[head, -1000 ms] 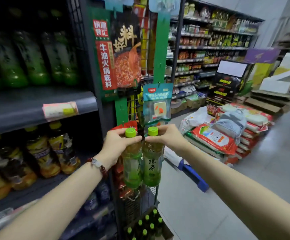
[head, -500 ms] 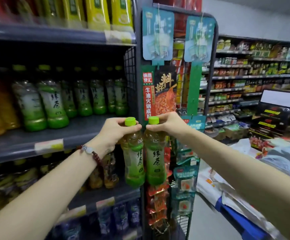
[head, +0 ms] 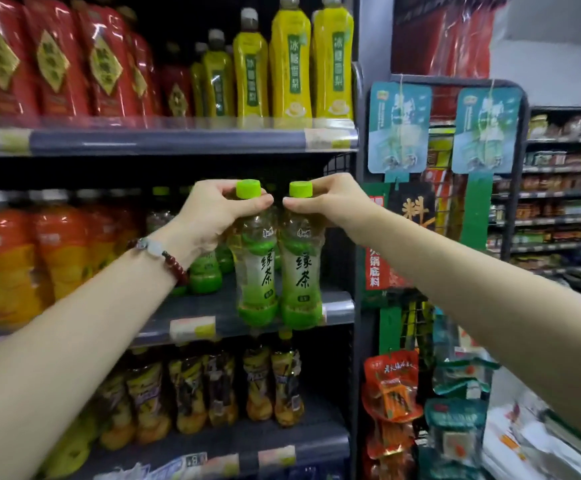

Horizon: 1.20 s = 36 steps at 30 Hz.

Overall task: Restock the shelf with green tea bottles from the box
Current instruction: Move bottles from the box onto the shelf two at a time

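Note:
I hold two green tea bottles side by side in front of the middle shelf (head: 195,308). My left hand (head: 213,216) grips the neck of the left green tea bottle (head: 256,271) just under its green cap. My right hand (head: 330,202) grips the neck of the right green tea bottle (head: 302,275) the same way. Both bottles hang upright, their bottoms level with the shelf's front edge at its right end. More green tea bottles (head: 206,275) stand further back on that shelf, partly hidden by my left wrist. The box is out of view.
Orange drink bottles (head: 36,258) fill the left of the middle shelf. Yellow and red bottles (head: 289,64) stand on the shelf above, dark tea bottles (head: 219,386) below. A wire rack of hanging snack packets (head: 420,237) flanks the shelf's right end. An aisle lies at the right.
Both hands have lifted the two bottles and carried them leftward, from beside the hanging rack to the front of the middle shelf. My view has risen and turned left toward the shelves.

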Motion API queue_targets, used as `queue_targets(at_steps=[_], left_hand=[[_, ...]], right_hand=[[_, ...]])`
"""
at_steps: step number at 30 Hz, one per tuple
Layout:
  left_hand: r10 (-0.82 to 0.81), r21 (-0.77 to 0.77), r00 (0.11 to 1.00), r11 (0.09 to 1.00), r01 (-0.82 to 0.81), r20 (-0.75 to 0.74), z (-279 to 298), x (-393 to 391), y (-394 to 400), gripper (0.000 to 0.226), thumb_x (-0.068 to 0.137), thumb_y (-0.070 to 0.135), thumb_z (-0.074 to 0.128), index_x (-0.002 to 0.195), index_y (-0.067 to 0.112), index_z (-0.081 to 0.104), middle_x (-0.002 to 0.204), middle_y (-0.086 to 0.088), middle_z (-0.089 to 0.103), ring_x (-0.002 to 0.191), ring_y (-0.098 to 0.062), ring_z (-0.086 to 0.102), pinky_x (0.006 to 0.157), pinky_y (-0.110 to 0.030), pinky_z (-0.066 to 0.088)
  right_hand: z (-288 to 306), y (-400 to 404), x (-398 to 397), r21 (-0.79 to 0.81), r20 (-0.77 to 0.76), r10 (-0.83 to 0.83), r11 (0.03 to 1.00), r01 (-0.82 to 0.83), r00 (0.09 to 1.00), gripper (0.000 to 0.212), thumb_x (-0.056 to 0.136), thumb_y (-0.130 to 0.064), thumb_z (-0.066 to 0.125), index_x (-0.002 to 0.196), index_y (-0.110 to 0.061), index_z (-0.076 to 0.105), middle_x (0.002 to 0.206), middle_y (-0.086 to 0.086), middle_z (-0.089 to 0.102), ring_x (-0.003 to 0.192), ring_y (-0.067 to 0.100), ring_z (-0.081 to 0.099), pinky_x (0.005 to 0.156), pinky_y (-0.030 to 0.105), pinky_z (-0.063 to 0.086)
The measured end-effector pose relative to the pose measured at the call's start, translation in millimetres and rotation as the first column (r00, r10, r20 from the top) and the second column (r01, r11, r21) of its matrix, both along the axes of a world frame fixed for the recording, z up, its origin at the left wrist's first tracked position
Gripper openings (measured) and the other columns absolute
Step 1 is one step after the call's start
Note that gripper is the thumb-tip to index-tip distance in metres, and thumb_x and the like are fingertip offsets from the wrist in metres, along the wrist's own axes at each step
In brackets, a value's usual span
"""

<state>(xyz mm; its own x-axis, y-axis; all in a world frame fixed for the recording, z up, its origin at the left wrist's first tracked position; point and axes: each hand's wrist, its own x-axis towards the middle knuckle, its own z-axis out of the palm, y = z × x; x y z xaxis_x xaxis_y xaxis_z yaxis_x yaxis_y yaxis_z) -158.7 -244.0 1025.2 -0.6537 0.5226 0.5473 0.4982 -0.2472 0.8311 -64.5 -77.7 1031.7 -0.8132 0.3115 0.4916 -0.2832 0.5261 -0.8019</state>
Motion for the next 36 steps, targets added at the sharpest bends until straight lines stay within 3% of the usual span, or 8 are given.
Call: queue_targets(at_steps=[4,9,17,20,25,30,32,36], left_hand=[[0.071,0.037,0.986,0.997,-0.066,-0.154,10.1,-17.4,-10.3,0.022,0.071,0.009,0.078,0.091,0.005,0.071,0.078,0.001,0.071,0.068,-0.004,0.067,0.065,-0.017,0.054],[0.167,0.078,0.964,0.985,-0.154,-0.209,-2.7,-46.6,-5.3,0.020,0.066,0.016,0.083,0.083,0.020,0.074,0.086,-0.001,0.074,0.084,-0.013,0.069,0.080,-0.031,0.057],[0.216,0.109,0.972,0.972,-0.206,-0.089,-18.6,-86.3,12.6,0.018,0.065,0.018,0.084,0.080,0.021,0.074,0.083,-0.001,0.074,0.086,-0.019,0.070,0.083,-0.037,0.057],[0.176,0.089,0.984,0.981,-0.173,-0.020,-9.7,-99.3,21.8,0.023,0.067,0.017,0.083,0.088,0.014,0.073,0.087,-0.001,0.074,0.089,-0.018,0.069,0.084,-0.032,0.055],[0.185,0.049,0.983,0.981,-0.186,0.015,-16.4,-115.6,41.4,0.028,0.073,0.031,0.078,0.097,0.027,0.065,0.101,0.007,0.069,0.099,-0.013,0.065,0.089,-0.030,0.052],[0.195,-0.136,0.980,0.973,-0.189,0.037,-63.3,-126.0,41.9,0.092,0.073,0.029,0.078,0.146,0.029,0.022,0.139,0.004,0.047,0.127,-0.017,0.047,0.108,-0.042,0.039],[0.207,-0.230,0.977,0.954,-0.191,0.050,-83.7,-131.6,40.3,0.092,0.076,0.027,0.075,0.148,0.028,0.018,0.145,0.002,0.043,0.132,-0.020,0.043,0.110,-0.045,0.037],[0.246,-0.338,0.968,0.916,-0.217,0.044,-97.3,-128.8,39.8,0.069,0.081,0.036,0.070,0.138,0.012,0.038,0.134,0.002,0.052,0.123,-0.019,0.051,0.103,-0.030,0.041]], right_hand=[[12.5,-7.3,-18.6,0.001,-0.075,0.023,1.000,-0.023,0.997,0.014,0.077,-0.018,0.079,0.087,-0.011,0.074,0.079,0.001,0.074,0.070,0.007,0.071,0.065,0.020,0.055],[-1.4,-10.6,-47.3,-0.061,-0.192,-0.047,0.998,0.035,0.980,0.032,0.072,-0.018,0.083,0.100,-0.006,0.074,0.095,0.010,0.076,0.088,0.020,0.074,0.080,0.033,0.060],[-8.7,-7.2,-85.6,-0.042,-0.181,-0.131,0.991,0.125,0.975,0.024,0.068,-0.024,0.085,0.088,-0.013,0.076,0.088,0.006,0.077,0.086,0.018,0.074,0.082,0.037,0.060],[-7.3,0.0,-100.9,-0.103,-0.125,-0.165,0.983,0.153,0.978,0.033,0.066,-0.029,0.086,0.094,-0.014,0.076,0.090,0.003,0.077,0.086,0.017,0.074,0.084,0.037,0.060],[-16.5,1.6,-116.8,-0.110,-0.081,-0.225,0.970,0.215,0.971,0.045,0.076,-0.042,0.075,0.114,-0.019,0.068,0.107,-0.004,0.072,0.098,0.015,0.068,0.095,0.040,0.054],[-47.3,-4.0,-115.5,-0.018,-0.054,-0.216,0.976,0.215,0.975,0.078,0.084,-0.025,0.071,0.148,-0.022,0.028,0.132,-0.002,0.054,0.114,0.012,0.051,0.100,0.028,0.041],[-65.3,-2.0,-115.4,-0.004,0.003,-0.226,0.974,0.226,0.974,0.085,0.083,-0.023,0.073,0.150,-0.024,0.022,0.136,-0.002,0.053,0.118,0.013,0.052,0.100,0.028,0.041],[-90.8,0.7,-113.9,0.084,0.098,-0.355,0.934,0.347,0.930,0.072,0.078,-0.034,0.077,0.139,-0.014,0.043,0.128,0.002,0.061,0.115,0.018,0.057,0.092,0.026,0.045]])
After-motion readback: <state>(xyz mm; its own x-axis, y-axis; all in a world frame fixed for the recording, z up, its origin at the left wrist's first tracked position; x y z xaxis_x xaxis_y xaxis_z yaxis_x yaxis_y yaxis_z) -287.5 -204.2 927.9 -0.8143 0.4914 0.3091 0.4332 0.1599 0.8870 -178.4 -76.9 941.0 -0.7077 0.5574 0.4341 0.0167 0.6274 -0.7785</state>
